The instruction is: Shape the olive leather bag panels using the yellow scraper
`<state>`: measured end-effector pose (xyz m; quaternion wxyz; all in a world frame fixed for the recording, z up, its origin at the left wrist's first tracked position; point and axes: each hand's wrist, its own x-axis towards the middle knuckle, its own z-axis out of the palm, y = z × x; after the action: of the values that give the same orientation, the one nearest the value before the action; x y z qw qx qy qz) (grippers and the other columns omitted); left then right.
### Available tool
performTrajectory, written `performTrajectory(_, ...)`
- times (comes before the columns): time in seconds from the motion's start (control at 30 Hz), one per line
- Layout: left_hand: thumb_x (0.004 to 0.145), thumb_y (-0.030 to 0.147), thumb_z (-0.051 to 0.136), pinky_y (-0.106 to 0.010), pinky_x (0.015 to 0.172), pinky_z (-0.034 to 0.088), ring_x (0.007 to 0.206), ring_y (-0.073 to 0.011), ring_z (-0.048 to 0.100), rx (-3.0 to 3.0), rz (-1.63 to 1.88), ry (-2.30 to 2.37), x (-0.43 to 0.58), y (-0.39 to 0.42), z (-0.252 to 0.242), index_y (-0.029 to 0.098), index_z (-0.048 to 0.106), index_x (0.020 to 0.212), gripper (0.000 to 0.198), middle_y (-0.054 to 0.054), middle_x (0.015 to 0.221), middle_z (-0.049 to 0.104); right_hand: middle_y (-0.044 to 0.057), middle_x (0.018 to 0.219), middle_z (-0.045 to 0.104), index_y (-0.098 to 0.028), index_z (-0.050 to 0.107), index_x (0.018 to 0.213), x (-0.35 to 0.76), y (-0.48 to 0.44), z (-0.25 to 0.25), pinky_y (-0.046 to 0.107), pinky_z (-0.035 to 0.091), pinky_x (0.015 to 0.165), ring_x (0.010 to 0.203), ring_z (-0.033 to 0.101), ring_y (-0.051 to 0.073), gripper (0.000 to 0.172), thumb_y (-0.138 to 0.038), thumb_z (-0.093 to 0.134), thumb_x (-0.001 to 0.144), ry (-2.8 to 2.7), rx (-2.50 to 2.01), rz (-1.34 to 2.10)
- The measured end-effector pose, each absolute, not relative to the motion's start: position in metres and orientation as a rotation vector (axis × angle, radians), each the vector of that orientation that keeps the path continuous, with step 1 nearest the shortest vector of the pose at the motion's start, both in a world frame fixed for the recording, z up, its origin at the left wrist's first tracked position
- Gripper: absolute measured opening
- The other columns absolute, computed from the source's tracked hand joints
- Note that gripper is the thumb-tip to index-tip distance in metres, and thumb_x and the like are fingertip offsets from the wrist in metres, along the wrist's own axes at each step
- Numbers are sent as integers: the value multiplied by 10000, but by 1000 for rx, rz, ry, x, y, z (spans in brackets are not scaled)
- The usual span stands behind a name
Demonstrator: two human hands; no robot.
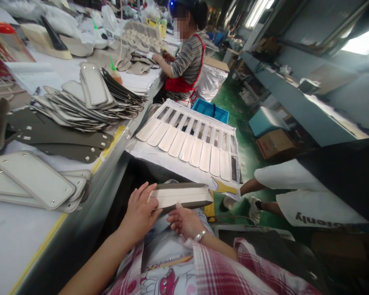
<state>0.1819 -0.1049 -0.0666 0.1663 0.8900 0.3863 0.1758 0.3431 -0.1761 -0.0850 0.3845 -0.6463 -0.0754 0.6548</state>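
Over my lap I hold a flat stack of long grey and cream strips [184,196]. My left hand [140,213] grips its near left end, fingers curled over the edge. My right hand [184,221], with a bracelet at the wrist, supports the stack from below, fingers bent under it. Just beyond the stack a white rack [203,123] carries a row of several cream strips laid side by side.
The worktable [15,233] on my left bears piles of cream oblong panels [33,180], a fanned heap of grey strips [89,102] and dark sheets. A seated person in a red apron [186,65] works further along. Another person's legs [258,200] stand at right, near boxes on the green floor.
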Motion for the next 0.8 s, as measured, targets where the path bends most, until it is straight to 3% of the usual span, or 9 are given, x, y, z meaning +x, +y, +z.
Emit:
performTrajectory(0.2,823,199,457,-475,1025,307,1295,-279,231,2358,696,1151,185,-110,-82,167,520,701,141,-114,1332,371,58,612,638,-102,565,783,326,-171,-88,169,314,355,391,512,73,457,-538,439,835,-123,-1652,1652)
performTrajectory(0.57,802,197,479,-504,1027,306,1282,-295,259,2295,702,1189,185,-108,-80,166,504,665,143,-125,1350,369,27,545,609,-140,554,686,297,-163,-94,160,307,315,364,522,85,465,-564,426,827,-268,-1618,1677)
performTrajectory(0.8,833,222,444,-417,1036,321,1294,-234,278,2179,696,1029,153,-99,-85,176,463,810,54,-129,1427,237,48,541,620,-135,550,673,279,-153,-97,166,295,281,342,517,98,488,-569,395,832,-295,-1640,1753)
